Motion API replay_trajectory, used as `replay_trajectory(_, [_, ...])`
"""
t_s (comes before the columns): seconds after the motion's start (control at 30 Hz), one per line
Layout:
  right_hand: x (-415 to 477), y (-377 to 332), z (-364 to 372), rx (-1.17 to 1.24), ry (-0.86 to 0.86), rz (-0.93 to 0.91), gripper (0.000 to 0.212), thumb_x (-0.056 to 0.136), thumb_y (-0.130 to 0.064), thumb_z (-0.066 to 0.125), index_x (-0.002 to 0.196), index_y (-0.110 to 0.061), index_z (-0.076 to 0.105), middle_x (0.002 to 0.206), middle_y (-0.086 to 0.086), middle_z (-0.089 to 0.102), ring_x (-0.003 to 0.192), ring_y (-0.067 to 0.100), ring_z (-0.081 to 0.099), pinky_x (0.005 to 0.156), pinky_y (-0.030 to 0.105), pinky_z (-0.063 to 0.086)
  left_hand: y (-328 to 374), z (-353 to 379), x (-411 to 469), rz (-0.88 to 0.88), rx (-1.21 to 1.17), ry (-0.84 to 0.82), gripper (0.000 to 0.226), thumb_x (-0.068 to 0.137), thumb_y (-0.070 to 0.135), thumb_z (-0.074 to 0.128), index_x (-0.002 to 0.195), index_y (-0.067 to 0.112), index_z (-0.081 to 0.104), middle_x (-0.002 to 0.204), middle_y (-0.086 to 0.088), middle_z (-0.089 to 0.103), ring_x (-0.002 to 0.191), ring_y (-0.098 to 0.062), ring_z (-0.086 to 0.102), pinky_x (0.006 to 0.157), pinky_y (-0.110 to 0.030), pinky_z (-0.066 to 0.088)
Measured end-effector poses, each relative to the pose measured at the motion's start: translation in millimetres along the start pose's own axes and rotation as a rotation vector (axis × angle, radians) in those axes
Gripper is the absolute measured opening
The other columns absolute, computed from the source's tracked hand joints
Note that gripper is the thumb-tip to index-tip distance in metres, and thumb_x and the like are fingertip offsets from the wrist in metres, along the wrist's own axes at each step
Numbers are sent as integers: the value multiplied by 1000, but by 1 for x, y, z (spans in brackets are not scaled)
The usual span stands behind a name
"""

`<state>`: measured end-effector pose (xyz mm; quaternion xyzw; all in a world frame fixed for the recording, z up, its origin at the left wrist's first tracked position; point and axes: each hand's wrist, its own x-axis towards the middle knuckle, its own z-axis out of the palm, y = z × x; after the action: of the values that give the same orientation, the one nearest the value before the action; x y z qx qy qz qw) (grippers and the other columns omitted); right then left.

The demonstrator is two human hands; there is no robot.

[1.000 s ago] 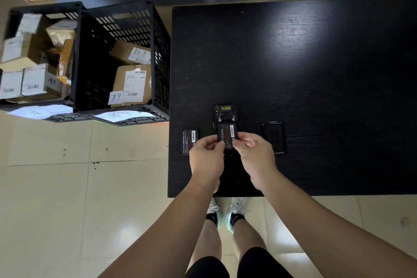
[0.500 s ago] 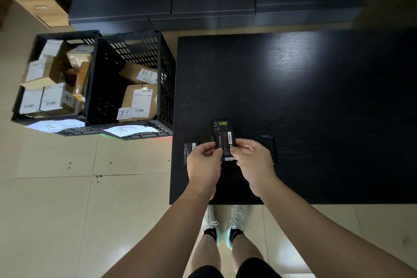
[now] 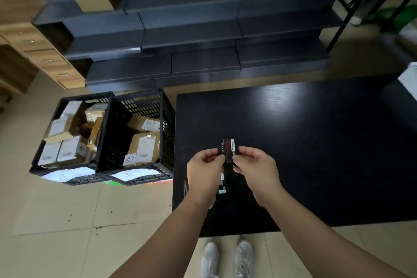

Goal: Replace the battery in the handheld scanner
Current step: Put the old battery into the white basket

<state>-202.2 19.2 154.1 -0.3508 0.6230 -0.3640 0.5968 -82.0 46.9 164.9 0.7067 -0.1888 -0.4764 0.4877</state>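
Both hands, left hand (image 3: 206, 165) and right hand (image 3: 253, 162), are pinching the battery (image 3: 228, 150) above the counter (image 3: 316, 142); they should be lining its contacts toward the scanner (image 3: 221, 189) at six o'clock.

Dark table, pale floor, black crates of brown boxes

The table (image 3: 316, 142) is black with a faint wood grain and a pale sheen toward its far edge. The battery (image 3: 228, 150) is black with a red patch and white print. Off the table's left edge, two black lattice crates (image 3: 135, 133) hold brown cardboard boxes (image 3: 144, 149) with white labels. The floor (image 3: 56, 221) is beige tile; the shelving (image 3: 191, 36) is dark grey-blue.
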Motion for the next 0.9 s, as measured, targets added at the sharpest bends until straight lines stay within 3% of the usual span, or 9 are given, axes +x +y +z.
replay_trajectory(0.13, [-17,-28,-18,33,90,-87,27,87,-5,73,108,-23,72,97,-2,77,87,11,75,79,31,62,29,15,-11,59,15,-105,17,87,6,75,102,15,76,94,-3,78,86,-17,76,78,-31,64])
replay_trajectory(0.4, [-68,-63,-84,173,380,-195,26,87,-2,73,108,-15,73,95,1,77,86,14,75,76,30,63,62,75,-56,171,131,-387,17,84,8,76,95,20,78,92,1,78,87,-15,75,82,-37,63])
replay_trajectory(0.6, [-106,-61,-155,241,600,-228,25,86,-5,75,107,-20,73,97,-1,77,86,13,75,76,32,63,64,135,-112,201,206,-632,19,87,5,73,100,18,76,92,0,79,86,-13,75,79,-33,63])
replay_trajectory(0.9, [-141,-45,-297,380,816,-261,23,86,-4,74,105,-17,74,94,2,79,86,17,76,75,30,61,33,255,-211,201,252,-831,15,89,5,72,100,15,74,90,0,77,78,-11,74,68,-20,59])
